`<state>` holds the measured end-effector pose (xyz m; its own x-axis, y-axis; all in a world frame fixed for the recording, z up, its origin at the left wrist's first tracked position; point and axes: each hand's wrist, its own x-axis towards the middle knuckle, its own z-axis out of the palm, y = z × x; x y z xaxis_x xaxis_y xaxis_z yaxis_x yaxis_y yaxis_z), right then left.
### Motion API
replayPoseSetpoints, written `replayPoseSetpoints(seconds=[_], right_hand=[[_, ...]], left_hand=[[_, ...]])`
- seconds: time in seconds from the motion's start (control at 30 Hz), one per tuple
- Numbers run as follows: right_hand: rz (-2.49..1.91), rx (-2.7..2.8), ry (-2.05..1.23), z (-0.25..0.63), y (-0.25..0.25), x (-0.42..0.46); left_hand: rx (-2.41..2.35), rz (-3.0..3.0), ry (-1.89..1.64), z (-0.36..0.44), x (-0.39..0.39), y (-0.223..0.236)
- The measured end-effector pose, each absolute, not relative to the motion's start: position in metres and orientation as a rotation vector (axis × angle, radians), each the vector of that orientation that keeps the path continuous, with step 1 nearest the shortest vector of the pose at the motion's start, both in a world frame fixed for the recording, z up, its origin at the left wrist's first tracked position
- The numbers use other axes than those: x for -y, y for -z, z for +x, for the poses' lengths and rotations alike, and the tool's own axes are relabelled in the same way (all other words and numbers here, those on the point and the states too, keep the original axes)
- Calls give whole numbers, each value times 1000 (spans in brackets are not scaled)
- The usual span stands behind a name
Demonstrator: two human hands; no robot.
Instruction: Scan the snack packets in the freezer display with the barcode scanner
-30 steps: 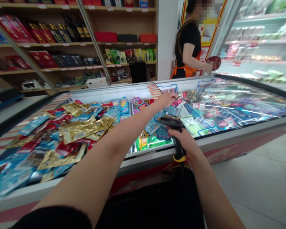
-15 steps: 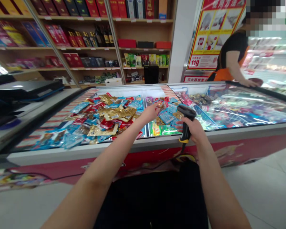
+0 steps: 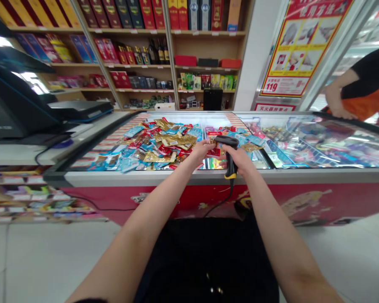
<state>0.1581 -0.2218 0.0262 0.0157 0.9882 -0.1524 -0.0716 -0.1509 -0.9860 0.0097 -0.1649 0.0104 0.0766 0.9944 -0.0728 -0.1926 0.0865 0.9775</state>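
My right hand (image 3: 242, 160) is wrapped round the handle of a black barcode scanner (image 3: 226, 141) with a yellow-tipped base and a trailing cord. The scanner's head points left. Close to its front, my left hand (image 3: 202, 150) pinches a small red snack packet (image 3: 215, 152), partly hidden by the fingers and the scanner. Both hands are over the glass top of a chest freezer (image 3: 189, 179). To the left of them lies a heap of gold, blue and red snack packets (image 3: 173, 139). A few blue packets (image 3: 255, 140) are right of the scanner.
A dark checkout machine (image 3: 15, 105) and a flat black device (image 3: 82, 110) stand on the left counter. Shelves (image 3: 208, 33) with boxes and bottles line the back wall. At the right, a person in an orange apron (image 3: 366, 107) stands behind the freezer.
The view has turned left. My two hands have come closer together, with the scanner now beside the red packet at my left hand. The person at the right is further toward the view's edge.
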Motion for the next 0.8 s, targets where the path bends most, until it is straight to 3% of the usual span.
replayPoseSetpoints(seconds=[0.3,0.8], right_hand=[[-1284,1117,-1240,153,-53,232],[-1358,1190,-1293,151,-71,253]], left_hand=[[-1337,1525,-1468,-10,153,6],[-1375,1605,-1492,-16,144,31]])
